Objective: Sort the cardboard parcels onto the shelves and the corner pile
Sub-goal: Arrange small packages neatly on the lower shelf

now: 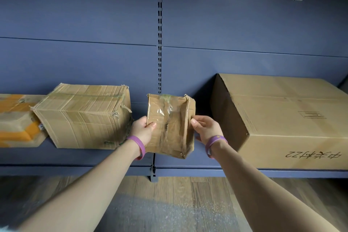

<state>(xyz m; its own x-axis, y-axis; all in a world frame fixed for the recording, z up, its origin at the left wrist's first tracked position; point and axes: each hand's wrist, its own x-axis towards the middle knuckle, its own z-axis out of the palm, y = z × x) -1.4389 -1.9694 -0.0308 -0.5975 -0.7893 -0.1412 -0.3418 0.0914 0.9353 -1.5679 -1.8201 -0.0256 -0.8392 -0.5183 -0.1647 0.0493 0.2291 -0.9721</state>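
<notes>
**Placement on shelf under way**

Left of slotted upright (159, 43), crushed box (84, 115). Below upright, left hand (143, 128) gripping small taped parcel (170, 124), right hand (206, 130) gripping opposite edge, over shelf (188, 164). Right of upright, large carton (282, 115). Next, likely: set down in gap, release.

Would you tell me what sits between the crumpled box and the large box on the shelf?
The head view shows a small taped parcel there, held at its sides by the left hand and right hand.
</notes>
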